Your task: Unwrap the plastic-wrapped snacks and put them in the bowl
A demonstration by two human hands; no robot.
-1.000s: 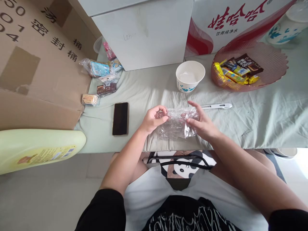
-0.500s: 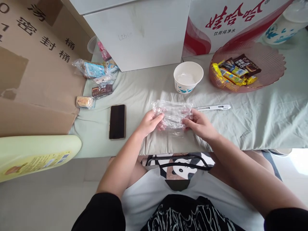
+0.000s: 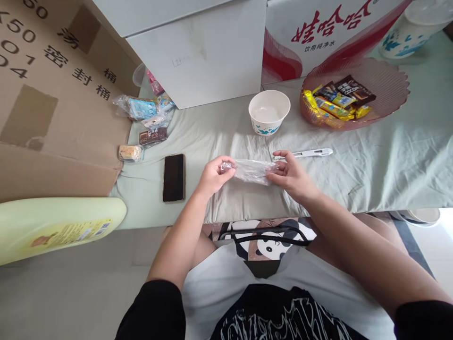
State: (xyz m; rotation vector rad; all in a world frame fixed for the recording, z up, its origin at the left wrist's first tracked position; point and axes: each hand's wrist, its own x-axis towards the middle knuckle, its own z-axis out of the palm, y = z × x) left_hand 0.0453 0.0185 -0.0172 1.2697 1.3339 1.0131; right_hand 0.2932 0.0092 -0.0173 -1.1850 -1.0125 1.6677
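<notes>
Plastic film (image 3: pixel 253 172), clear and crinkled, is spanning the gap between the left hand (image 3: pixel 214 176) and the right hand (image 3: pixel 293 178) over the green cloth (image 3: pixel 371 179), thumbs and fingers pinching an end each; pulling lightly and evenly is probably serving best, such thin film likely clinging and creasing. Around it, a white box (image 3: pixel 212 61) is standing at eleven o'clock, a pink bowl (image 3: pixel 391 89) is sitting at two, a paper cup (image 3: pixel 267 128) near twelve, a phone (image 3: pixel 174 177) is lying at nine, and a slim white tool (image 3: pixel 314 153) is lying at three, perhaps obstructing the right fingers
</notes>
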